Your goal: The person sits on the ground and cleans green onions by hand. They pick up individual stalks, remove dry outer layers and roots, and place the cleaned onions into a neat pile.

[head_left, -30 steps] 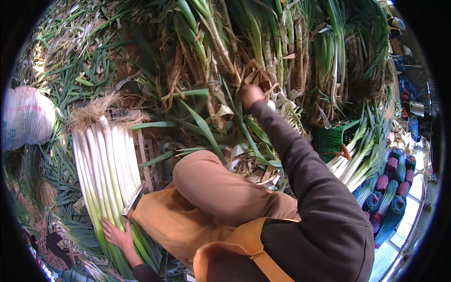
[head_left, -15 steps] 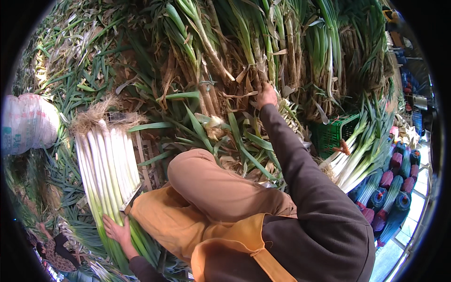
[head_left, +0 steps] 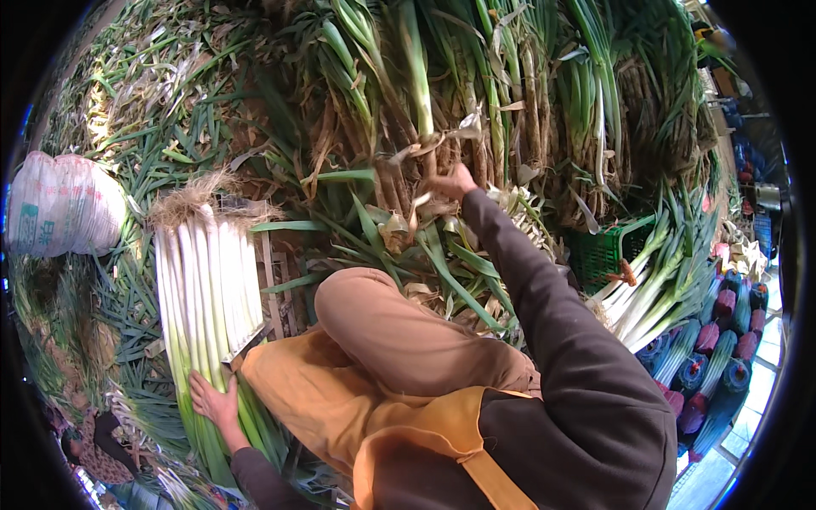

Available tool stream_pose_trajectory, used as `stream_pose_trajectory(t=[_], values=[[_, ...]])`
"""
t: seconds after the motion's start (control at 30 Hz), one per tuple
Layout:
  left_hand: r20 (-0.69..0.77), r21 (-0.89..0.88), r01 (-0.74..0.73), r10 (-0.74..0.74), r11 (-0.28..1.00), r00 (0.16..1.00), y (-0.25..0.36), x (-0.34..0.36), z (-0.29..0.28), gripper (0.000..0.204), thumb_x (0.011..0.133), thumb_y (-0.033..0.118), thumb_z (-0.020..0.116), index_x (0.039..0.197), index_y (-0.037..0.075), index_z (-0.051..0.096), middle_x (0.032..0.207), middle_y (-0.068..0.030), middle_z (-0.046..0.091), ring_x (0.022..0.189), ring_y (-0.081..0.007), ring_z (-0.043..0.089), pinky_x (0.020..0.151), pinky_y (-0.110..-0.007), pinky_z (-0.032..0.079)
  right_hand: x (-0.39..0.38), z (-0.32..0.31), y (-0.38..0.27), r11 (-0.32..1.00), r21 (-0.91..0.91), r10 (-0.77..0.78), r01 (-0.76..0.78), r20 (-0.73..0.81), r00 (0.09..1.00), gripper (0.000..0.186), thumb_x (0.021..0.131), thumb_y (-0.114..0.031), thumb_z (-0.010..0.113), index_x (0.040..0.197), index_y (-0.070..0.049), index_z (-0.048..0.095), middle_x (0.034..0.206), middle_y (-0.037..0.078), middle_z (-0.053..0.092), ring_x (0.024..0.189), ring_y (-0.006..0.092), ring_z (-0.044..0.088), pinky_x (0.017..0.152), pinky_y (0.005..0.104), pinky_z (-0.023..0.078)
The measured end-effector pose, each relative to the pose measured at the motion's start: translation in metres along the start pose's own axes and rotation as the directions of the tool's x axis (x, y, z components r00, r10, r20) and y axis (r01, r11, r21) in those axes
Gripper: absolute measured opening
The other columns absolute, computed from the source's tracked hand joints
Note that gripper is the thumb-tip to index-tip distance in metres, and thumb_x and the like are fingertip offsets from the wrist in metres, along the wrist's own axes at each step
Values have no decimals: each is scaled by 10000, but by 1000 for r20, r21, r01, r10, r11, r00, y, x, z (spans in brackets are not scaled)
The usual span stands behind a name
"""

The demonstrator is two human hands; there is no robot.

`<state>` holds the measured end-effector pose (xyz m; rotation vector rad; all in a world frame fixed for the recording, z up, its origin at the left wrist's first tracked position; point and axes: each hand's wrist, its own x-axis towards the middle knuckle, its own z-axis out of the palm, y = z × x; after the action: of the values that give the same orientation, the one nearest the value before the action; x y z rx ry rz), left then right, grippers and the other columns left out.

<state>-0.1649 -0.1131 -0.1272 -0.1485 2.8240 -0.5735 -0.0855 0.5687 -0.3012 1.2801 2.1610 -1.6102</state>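
Observation:
At the left, cleaned leeks [head_left: 200, 285] lie side by side, white stalks and roots pointing away from me. My left hand [head_left: 217, 408] rests on their green part, fingers spread and thumb apart. Far ahead, my right hand [head_left: 453, 182] is closed round the lower end of an uncleaned leek [head_left: 417, 81], whose dry husk hangs loose by the fingers; the fingertips are somewhat blurred. More uncleaned leeks [head_left: 531, 110] with brown outer leaves stand in a row behind it. A flat metal edge [head_left: 246, 342] shows between the cleaned leeks and my knee.
A green plastic crate [head_left: 608, 248] stands at the right, with more cleaned leeks [head_left: 659, 285] beside it. Wrapped bundles [head_left: 707, 340] are stacked farther right. A white sack [head_left: 68, 204] sits at the left. Leaf scraps litter the ground. Another person [head_left: 102, 450] is at the lower left.
My right hand has moved left and slightly nearer, bringing a leek away from the row with it. My left hand stays on the cleaned leeks. The whole view has shifted a little.

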Motion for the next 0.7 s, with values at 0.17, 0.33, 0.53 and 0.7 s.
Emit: stream_pose_trajectory(t=[0.17, 0.33, 0.53, 0.7], values=[[-7, -17, -4, 4, 1000, 1000, 2, -3, -3, 1071, 722, 533, 752, 1537, 92, 215, 1564, -143, 290, 1409, -347, 295, 1123, -550, 229, -39, 44, 51, 881, -454, -202, 132, -111, 973, 227, 819, -256, 652, 920, -58, 700, 842, 203, 696, 853, 362, 680, 791, 436, 535], [-33, -21, -28, 28, 999, 999, 0, -2, 0, 1064, 722, 530, 749, 1535, 93, 219, 1555, -147, 301, 1400, -353, 301, 1120, -549, 224, -20, 56, 34, 879, -445, -333, 170, -319, 887, 366, 857, -296, 678, 1148, -77, 640, 1047, 209, 681, 981, 378, 639, 848, 459, 497], [-56, -23, -26, 25, 999, 998, 2, -3, 0, 1063, 725, 523, 749, 1535, 88, 217, 1546, -150, 310, 1390, -361, 308, 1116, -553, 222, 9, 63, -50, 994, 68, 85, -82, -40, 996, 273, 725, -230, 799, 830, 0, 697, 698, 31, 628, 581, 128, 551, 556, 309, 461], [25, -33, -18, 19, 999, 999, -4, -1, 0, 1099, 685, 541, 773, 1527, 87, 232, 1551, -156, 304, 1396, -366, 308, 1108, -573, 231, -69, 25, -55, 864, 503, -135, -6, 243, 961, 198, 790, -136, 697, 940, -22, 635, 786, 59, 611, 630, 154, 573, 572, 289, 469]])
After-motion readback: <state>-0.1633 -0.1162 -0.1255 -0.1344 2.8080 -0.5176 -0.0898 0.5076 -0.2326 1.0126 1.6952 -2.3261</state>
